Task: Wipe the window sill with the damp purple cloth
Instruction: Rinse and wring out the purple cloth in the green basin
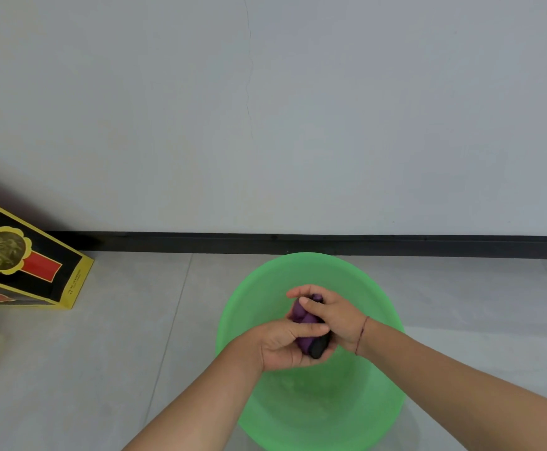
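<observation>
cloth (301,315): bunched into a roll, long axis near–far, held over the green basin (314,405) on the floor (103,353) | grip: left hand (282,345) wraps its near end, right hand (334,315) its far end, both clenched on it | hidden: window sill out of view; dark near tip unclear

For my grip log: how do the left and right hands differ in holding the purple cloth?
The left hand grips the near end of the purple cloth; the right hand grips its far end. The right wrist wears a red thread; the left wrist is bare. Both are curled round the bunched cloth above the green basin.
</observation>
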